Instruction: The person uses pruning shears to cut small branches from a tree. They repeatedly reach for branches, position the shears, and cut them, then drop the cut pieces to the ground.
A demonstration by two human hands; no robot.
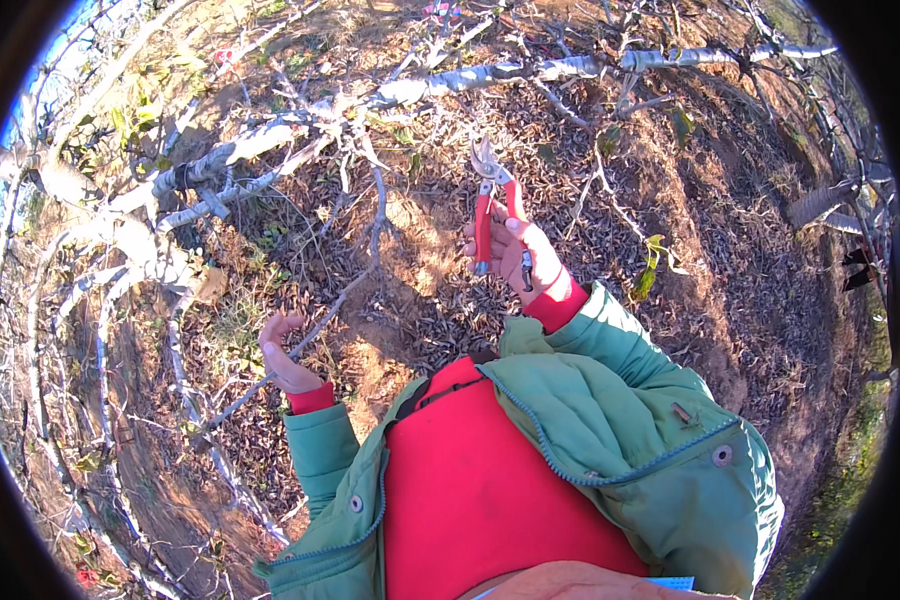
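Note:
My right hand [526, 255] holds a pair of red-handled pruning shears [483, 225], their blades apart and pointing away from me. Beside my left hand [285, 356], a thin bare branch [337, 300] slants down past the wrist. The fingers of that hand are partly curled with nothing seen between them; whether it touches the branch cannot be told. Beyond the shears' blades runs a thick pale tree limb [450, 81].
Pale forked limbs [131, 240] crowd the left side. A thin twig with green leaves [649, 270] hangs right of my right hand. Dry leaves and grass [450, 322] cover sloping soil. Another thick limb [821, 206] stands at the far right.

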